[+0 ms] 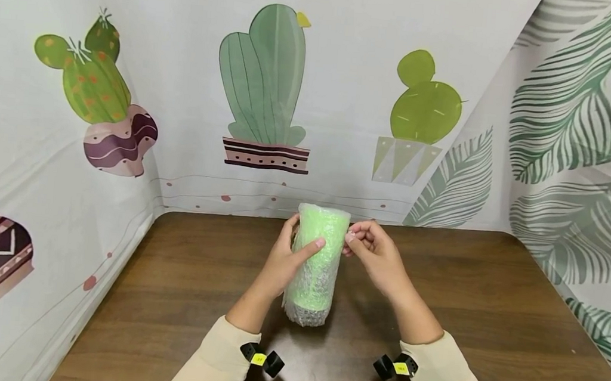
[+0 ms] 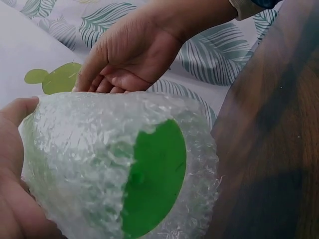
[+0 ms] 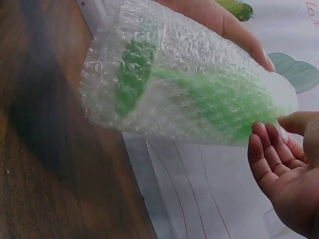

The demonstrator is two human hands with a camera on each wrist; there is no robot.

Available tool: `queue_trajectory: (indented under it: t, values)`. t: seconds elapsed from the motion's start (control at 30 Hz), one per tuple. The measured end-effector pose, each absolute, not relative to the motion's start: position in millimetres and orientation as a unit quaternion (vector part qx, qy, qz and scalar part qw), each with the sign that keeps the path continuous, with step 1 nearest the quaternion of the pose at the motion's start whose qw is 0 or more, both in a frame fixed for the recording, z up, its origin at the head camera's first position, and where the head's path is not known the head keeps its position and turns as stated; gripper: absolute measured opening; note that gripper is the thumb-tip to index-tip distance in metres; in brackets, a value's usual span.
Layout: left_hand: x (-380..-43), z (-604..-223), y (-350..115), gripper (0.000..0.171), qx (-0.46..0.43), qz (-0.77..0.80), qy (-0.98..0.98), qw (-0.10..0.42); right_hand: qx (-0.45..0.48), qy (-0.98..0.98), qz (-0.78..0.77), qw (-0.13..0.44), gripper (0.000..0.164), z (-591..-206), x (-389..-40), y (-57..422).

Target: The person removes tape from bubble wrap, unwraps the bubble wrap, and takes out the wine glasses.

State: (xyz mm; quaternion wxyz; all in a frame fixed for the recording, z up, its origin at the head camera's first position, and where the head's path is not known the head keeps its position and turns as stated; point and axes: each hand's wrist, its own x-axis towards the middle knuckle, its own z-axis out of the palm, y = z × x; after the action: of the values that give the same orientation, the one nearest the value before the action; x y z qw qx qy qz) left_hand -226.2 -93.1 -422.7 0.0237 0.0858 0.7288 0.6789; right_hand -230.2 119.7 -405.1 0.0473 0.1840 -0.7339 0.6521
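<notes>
A green, cup-shaped cylinder (image 1: pixel 313 278) stands out through its bubble wrap and is held tilted over the table. My left hand (image 1: pixel 282 263) grips its left side, thumb across the front near the top. At the upper right edge, my right hand (image 1: pixel 382 257) pinches the bubble wrap (image 3: pixel 174 107) between thumb and index finger, its other fingers loosely curled. From the left wrist view the flat green base (image 2: pixel 158 179) shows, with crumpled wrap standing out past it. The left hand's fingers behind the cylinder are mostly hidden.
Beneath both hands lies a dark brown wooden table (image 1: pixel 183 300). White cloth printed with cacti (image 1: pixel 266 80) hangs along its back and left side. More cloth with green leaf prints (image 1: pixel 586 117) borders the right.
</notes>
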Motion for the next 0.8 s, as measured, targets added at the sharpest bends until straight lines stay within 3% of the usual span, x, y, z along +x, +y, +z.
queue_trajectory:
  t: [0.27, 0.53, 0.8]
  values:
    - [-224.4, -422.1, -91.3, 0.084, 0.106, 0.68, 0.726, 0.011, 0.188, -0.736, 0.647, 0.056, 0.016, -405.4, -229.7, 118.6]
    - [-222.8, -422.9, -87.7, 0.08, 0.126, 0.703, 0.697, 0.054, 0.18, -0.742, 0.643, 0.06, 0.012, -408.7, -229.8, 118.8]
    - [-225.1, -426.8, -86.5, 0.086, 0.128, 0.713, 0.687, 0.056, 0.171, -0.755, 0.629, 0.066, 0.01, -406.1, -227.7, 116.1]
